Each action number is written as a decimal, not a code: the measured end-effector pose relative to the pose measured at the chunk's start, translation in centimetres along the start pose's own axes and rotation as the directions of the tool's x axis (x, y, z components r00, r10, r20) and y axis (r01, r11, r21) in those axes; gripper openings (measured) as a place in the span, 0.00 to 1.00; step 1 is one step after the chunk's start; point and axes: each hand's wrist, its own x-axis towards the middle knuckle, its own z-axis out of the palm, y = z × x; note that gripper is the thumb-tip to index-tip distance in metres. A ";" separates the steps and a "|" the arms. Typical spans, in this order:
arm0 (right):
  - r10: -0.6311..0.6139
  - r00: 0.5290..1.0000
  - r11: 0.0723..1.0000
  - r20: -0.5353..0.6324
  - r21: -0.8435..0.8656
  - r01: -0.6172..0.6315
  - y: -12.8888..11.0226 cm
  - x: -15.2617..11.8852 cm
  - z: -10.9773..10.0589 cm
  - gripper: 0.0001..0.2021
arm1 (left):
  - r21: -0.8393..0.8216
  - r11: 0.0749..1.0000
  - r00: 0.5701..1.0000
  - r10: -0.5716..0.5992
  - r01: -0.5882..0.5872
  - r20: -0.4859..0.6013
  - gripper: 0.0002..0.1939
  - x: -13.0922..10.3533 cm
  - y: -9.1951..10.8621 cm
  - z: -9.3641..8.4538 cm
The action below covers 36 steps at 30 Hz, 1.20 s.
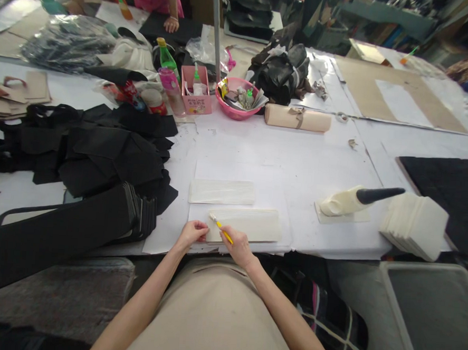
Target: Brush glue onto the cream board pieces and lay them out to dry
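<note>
My right hand (235, 245) grips a small brush (220, 226) with a yellow handle. Its pale bristle end rests over the left part of a cream rectangular strip (250, 226) that lies on the white table paper near the front edge. At the strip's left end is my left hand (194, 233), thumb and fingers pinched together; whether they hold the strip's corner or something small is hidden. Just beyond lies a second whitish strip (222, 191). To the right, a cream-coated bottle (340, 202) with a black tapered end lies on a pale sheet.
Black cut pieces (108, 149) pile up on the left, with a stack of long black panels (68, 231) in front. A pink basin (238, 111), pink box (196, 101) and tan roll (297, 118) stand farther back. Cream pieces (413, 223) sit right. Another person's hand (172, 24) rests across the table.
</note>
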 end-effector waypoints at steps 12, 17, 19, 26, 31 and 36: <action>0.424 0.893 0.680 0.150 0.599 -0.423 -0.6 -2.6 -1.1 0.12 | 0.029 1.000 1.000 -0.007 0.007 0.013 0.13 0.0 0.4 -0.1; 0.489 0.870 0.653 0.062 0.635 -0.412 0.4 -3.6 -0.9 0.14 | 0.053 0.999 1.000 0.012 -0.012 0.010 0.13 0.0 0.3 -0.1; 0.527 0.849 0.681 -0.023 0.610 -0.406 1.5 -4.6 -2.2 0.15 | 0.066 0.998 1.000 0.026 -0.026 0.005 0.13 0.1 0.2 -0.1; 0.630 0.640 0.768 -0.440 0.477 -0.427 5.3 -9.3 -9.1 0.17 | 0.088 0.995 0.999 0.049 -0.049 -0.003 0.13 0.0 0.4 -0.1; 0.477 0.803 0.854 -0.358 0.406 -0.326 2.9 -8.4 -7.5 0.12 | 0.081 0.996 0.999 0.034 -0.034 -0.007 0.13 -0.3 0.9 0.0; 0.209 0.971 0.920 -0.116 0.359 -0.155 0.2 -4.6 -3.2 0.10 | 0.077 0.996 0.999 0.041 -0.040 -0.007 0.15 -0.3 0.8 0.0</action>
